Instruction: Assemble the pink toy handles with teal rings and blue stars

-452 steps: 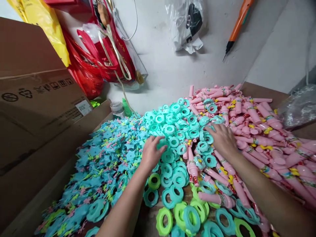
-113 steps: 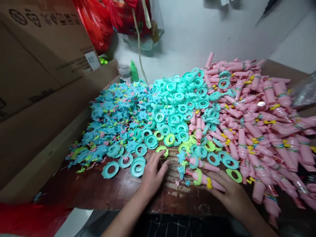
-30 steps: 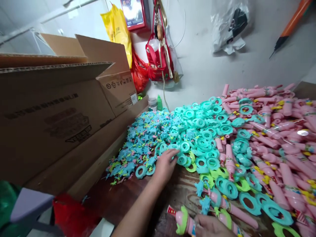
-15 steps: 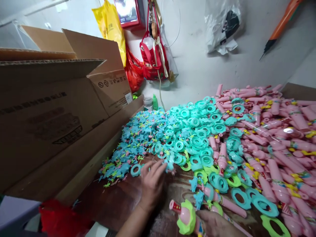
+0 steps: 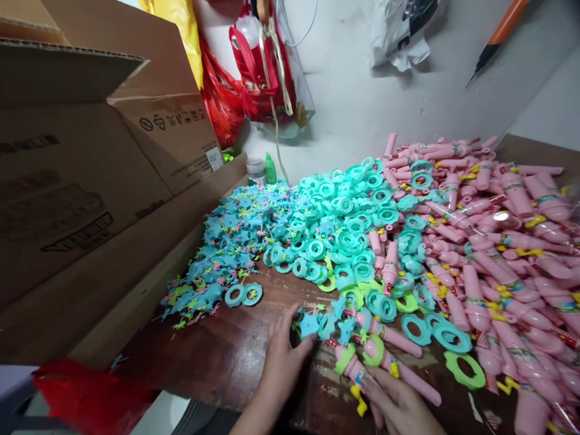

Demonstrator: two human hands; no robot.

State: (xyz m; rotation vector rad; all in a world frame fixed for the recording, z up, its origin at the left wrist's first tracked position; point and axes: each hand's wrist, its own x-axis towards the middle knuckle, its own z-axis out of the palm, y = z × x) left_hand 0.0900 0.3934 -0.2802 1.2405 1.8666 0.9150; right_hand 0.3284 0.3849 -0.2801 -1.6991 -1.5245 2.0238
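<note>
The pink toy wand (image 5: 354,368) lies near the front edge of the surface (image 5: 203,356), pinched in the right hand (image 5: 395,399); a slack grip could let it roll off. The left hand (image 5: 284,350) has thumb and fingers parted at the blue star piece (image 5: 310,325); whether they grip it cannot be told, and crowding against the 2 neighbouring wands (image 5: 410,377) could snag it.

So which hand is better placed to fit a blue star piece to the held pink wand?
Left, most likely: the left hand is right at a blue star piece, while the right hand is occupied, its grip on the pink wand.
</note>
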